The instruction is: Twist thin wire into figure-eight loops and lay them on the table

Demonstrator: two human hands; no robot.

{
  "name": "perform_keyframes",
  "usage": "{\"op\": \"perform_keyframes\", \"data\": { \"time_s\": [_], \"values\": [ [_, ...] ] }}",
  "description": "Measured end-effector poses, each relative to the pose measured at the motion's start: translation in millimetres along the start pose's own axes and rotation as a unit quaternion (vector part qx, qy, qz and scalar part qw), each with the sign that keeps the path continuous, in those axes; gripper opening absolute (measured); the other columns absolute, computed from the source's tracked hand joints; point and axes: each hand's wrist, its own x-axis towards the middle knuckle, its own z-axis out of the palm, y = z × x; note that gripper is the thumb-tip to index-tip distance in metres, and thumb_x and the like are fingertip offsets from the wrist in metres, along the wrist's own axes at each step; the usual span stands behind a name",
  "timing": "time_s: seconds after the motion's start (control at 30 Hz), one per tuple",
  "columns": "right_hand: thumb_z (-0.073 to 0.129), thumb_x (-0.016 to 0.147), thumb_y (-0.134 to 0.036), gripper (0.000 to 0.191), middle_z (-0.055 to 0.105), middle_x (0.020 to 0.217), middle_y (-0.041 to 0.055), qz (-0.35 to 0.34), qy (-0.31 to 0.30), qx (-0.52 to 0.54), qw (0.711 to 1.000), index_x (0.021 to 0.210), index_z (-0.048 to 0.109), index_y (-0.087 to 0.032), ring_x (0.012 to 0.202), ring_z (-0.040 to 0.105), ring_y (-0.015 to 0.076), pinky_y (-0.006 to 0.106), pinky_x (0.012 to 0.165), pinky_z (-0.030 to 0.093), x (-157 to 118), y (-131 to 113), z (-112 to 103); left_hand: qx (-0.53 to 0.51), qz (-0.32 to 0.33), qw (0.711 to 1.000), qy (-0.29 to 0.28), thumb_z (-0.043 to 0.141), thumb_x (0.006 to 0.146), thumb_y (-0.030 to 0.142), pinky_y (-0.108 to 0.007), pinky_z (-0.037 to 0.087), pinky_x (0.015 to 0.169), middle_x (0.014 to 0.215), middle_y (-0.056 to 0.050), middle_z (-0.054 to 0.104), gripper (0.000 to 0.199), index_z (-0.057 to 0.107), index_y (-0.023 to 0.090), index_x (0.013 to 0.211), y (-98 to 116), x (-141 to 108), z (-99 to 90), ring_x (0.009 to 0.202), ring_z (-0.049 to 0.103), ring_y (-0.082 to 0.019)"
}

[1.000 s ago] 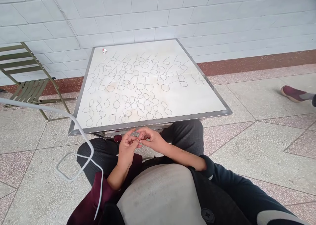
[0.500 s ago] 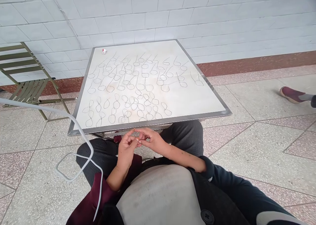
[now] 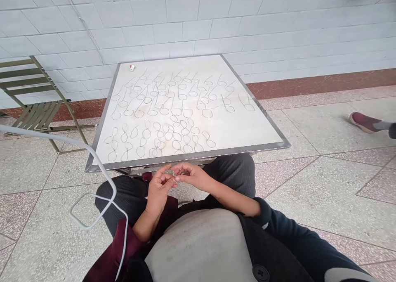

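My left hand (image 3: 160,186) and my right hand (image 3: 192,177) meet just in front of the table's near edge, above my lap. Between their fingertips is a thin wire loop (image 3: 177,172), pinched from both sides; most of it is hidden by the fingers. On the white table (image 3: 241,129) lie many thin wire pieces. Those in the near rows are twisted into figure-eights (image 3: 140,143), some overlapping. Farther back, the wire pieces (image 3: 230,104) have a single loop with a straight tail.
A small red-and-white object (image 3: 132,68) sits at the table's far left corner. A slatted folding chair (image 3: 40,112) stands at left. A white cable (image 3: 102,166) hangs at my left side. Another person's shoe (image 3: 365,122) is on the floor at right. A tiled wall (image 3: 185,30) rises behind.
My hands stay together; the fingers have shifted slightly, and the wire loop between them shows more clearly. The view has tilted a little, with the table lower in it.
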Motion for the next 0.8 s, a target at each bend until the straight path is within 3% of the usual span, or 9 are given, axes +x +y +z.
{"op": "perform_keyframes", "data": {
  "time_s": [0.07, 0.13, 0.27, 0.37, 0.6, 0.8],
  "values": [
    [0.063, 0.085, -0.035, 0.024, 0.064, 0.086, 0.0025, 0.026, -0.005, -0.009, 1.0, 0.102, 0.066, -0.019, 0.075, 0.059, 0.0131, 0.028, 0.07, 0.05, 3.5, -3.9, -3.6, 0.047, 0.021, 0.999, 0.004, 0.073, 0.073, 0.028, -0.027, 0.052, 0.068, 0.069, 0.004, 0.063, 0.057, 0.053, 0.019, 0.126, 1.3, -0.9, -0.2, 0.065, 0.059, -0.012],
    [0.061, 0.086, -0.031, 0.017, 0.064, 0.083, 0.0021, 0.007, -0.013, -0.065, 0.998, 0.096, 0.067, -0.019, 0.074, 0.058, 0.0134, 0.028, 0.068, 0.048, 7.0, -8.1, -7.0, 0.105, 0.05, 0.993, 0.008, 0.072, 0.074, 0.026, -0.026, 0.05, 0.069, 0.069, 0.005, 0.063, 0.06, 0.052, 0.021, 0.13, 2.5, -2.0, -1.0, 0.064, 0.058, -0.012],
    [0.058, 0.09, -0.025, 0.011, 0.063, 0.083, 0.0033, -0.128, -0.046, -0.248, 0.959, 0.09, 0.068, -0.022, 0.08, 0.057, 0.0163, 0.03, 0.072, 0.046, 10.7, -16.3, -12.5, 0.17, 0.09, 0.981, 0.01, 0.069, 0.076, 0.022, -0.024, 0.047, 0.067, 0.07, 0.005, 0.064, 0.062, 0.05, 0.024, 0.134, 2.6, -3.8, -2.9, 0.061, 0.056, -0.011],
    [0.052, 0.093, -0.026, 0.016, 0.063, 0.085, 0.0048, -0.184, -0.052, -0.312, 0.931, 0.091, 0.068, -0.022, 0.082, 0.056, 0.0186, 0.031, 0.073, 0.045, 9.5, -20.4, -13.0, 0.17, 0.086, 0.982, 0.008, 0.068, 0.077, 0.022, -0.024, 0.047, 0.067, 0.071, 0.005, 0.064, 0.063, 0.049, 0.023, 0.136, 3.1, -4.2, -2.4, 0.062, 0.057, -0.011],
    [0.049, 0.094, -0.026, 0.017, 0.061, 0.087, 0.0068, -0.158, 0.031, -0.319, 0.934, 0.086, 0.064, -0.023, 0.084, 0.055, 0.0219, 0.036, 0.077, 0.046, 5.8, -15.4, 1.1, 0.095, 0.031, 0.995, 0.019, 0.071, 0.074, 0.025, -0.026, 0.052, 0.067, 0.068, 0.004, 0.063, 0.066, 0.05, 0.02, 0.136, 7.8, -3.9, 2.7, 0.061, 0.06, -0.012],
    [0.054, 0.092, -0.024, 0.011, 0.059, 0.084, 0.0054, -0.133, 0.061, -0.313, 0.939, 0.09, 0.064, -0.022, 0.079, 0.055, 0.0199, 0.032, 0.071, 0.045, 5.6, -9.5, 5.7, 0.047, 0.016, 0.998, 0.03, 0.073, 0.073, 0.029, -0.027, 0.054, 0.068, 0.067, 0.005, 0.063, 0.067, 0.049, 0.018, 0.135, 1.4, -0.6, -0.9, 0.062, 0.059, -0.011]
  ]
}}
